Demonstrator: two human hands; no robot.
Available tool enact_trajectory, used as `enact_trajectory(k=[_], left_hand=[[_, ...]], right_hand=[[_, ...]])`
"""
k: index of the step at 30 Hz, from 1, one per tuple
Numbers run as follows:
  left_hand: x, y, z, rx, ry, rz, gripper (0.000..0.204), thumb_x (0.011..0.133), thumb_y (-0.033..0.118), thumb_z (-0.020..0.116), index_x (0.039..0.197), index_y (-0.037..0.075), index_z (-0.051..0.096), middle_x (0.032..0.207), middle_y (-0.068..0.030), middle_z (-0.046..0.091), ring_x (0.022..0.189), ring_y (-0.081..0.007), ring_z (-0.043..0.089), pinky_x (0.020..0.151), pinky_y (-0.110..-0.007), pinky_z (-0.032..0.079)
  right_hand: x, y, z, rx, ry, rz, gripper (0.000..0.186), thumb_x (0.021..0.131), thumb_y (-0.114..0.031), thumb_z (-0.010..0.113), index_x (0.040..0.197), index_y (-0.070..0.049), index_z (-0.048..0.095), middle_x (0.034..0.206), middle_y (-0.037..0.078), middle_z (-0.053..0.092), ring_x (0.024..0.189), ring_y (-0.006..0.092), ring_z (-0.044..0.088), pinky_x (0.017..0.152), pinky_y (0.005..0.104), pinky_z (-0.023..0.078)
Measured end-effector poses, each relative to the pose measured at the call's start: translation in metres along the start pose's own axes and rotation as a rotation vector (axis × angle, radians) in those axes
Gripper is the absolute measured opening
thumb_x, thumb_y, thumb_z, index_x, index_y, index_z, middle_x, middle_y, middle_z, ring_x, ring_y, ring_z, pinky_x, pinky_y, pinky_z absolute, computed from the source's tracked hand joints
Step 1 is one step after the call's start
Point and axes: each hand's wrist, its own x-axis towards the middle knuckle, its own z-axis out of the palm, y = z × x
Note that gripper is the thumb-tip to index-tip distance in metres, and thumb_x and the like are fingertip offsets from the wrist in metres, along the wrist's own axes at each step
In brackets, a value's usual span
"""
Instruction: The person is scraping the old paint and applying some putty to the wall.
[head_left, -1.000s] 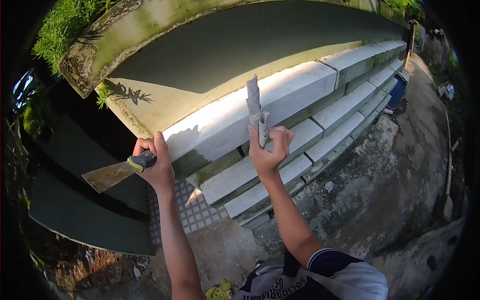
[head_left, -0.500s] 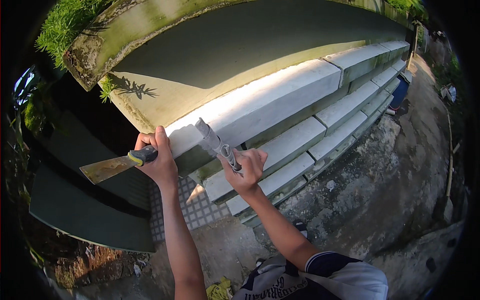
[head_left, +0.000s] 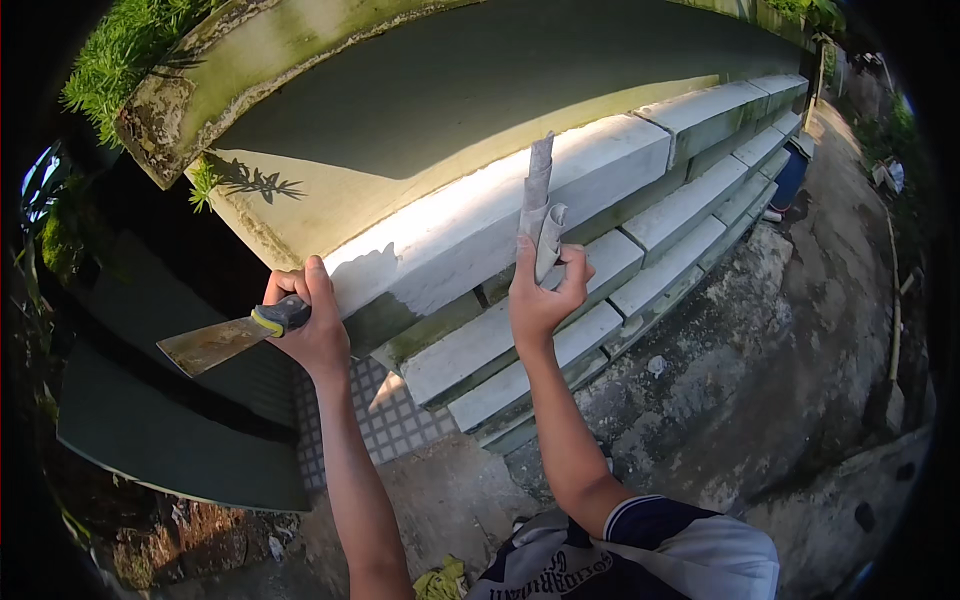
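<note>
My left hand (head_left: 317, 330) is closed around the dark handle of a putty knife (head_left: 215, 343). Its wide, rust-stained blade points left, away from the wall, and a yellow band marks the handle's end. That hand is beside the near left end of the top white ledge (head_left: 500, 215). In my right hand (head_left: 545, 297) is a curled grey strip of what looks like sandpaper (head_left: 537, 190), pinched at its lower end. It stands upright in front of the ledge, with a smaller loop curling off its right side.
Stepped white and grey blocks (head_left: 610, 265) run below the ledge toward the far right. A mossy concrete rim (head_left: 330, 65) curves above, with green plants (head_left: 130, 60) at left. A dark green panel (head_left: 180, 430), checkered tiles (head_left: 370, 425) and a rough concrete path (head_left: 740, 350) lie lower.
My right hand has moved up and to the right, and the curled strip has turned from leaning left to upright. My left hand has barely moved with the putty knife.
</note>
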Motion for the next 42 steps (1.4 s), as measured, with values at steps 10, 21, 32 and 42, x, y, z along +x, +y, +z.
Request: enact_trajectory(k=[10, 21, 32, 42], left_hand=[[-0.001, 0.005, 0.003, -0.067, 0.006, -0.074, 0.041, 0.093, -0.002, 0.064, 0.067, 0.009, 0.035, 0.06, 0.004, 0.045, 0.054, -0.0029, 0.039, 0.052, -0.019, 0.033], [-0.002, -0.002, -0.004, 0.002, 0.004, -0.046, 0.042, 0.092, -0.001, 0.065, 0.066, 0.009, 0.034, 0.061, 0.0056, 0.041, 0.058, -0.0035, 0.033, 0.059, -0.02, 0.035], [0.0, -0.004, 0.001, 0.018, 0.005, 0.002, 0.041, 0.093, 0.0, 0.064, 0.066, 0.011, 0.035, 0.058, 0.0043, 0.04, 0.052, -0.0047, 0.04, 0.051, -0.021, 0.033], [-0.003, 0.001, -0.005, -0.015, -0.001, -0.083, 0.041, 0.091, 0.002, 0.068, 0.066, 0.009, 0.037, 0.063, 0.0065, 0.041, 0.062, -0.003, 0.036, 0.061, -0.02, 0.033]], right_hand=[[0.002, -0.019, 0.002, 0.143, -0.059, -0.159, 0.031, 0.073, -0.008, 0.085, 0.08, -0.009, 0.055, 0.072, 0.001, 0.057, 0.064, 0.0242, 0.054, 0.073, 0.0381, 0.036], [-0.016, -0.04, 0.001, 0.057, -0.05, -0.069, 0.031, 0.069, -0.005, 0.087, 0.081, -0.007, 0.059, 0.072, 0.003, 0.059, 0.065, 0.0224, 0.056, 0.071, 0.0371, 0.038], [-0.035, -0.054, -0.005, 0.181, -0.231, -0.154, 0.027, 0.073, -0.006, 0.084, 0.077, -0.008, 0.058, 0.071, 0.001, 0.06, 0.061, 0.0201, 0.053, 0.066, 0.0363, 0.034], [-0.031, -0.047, -0.008, 0.093, -0.2, -0.072, 0.031, 0.073, -0.005, 0.084, 0.076, -0.007, 0.054, 0.068, 0.003, 0.056, 0.062, 0.0241, 0.053, 0.065, 0.0375, 0.035]])
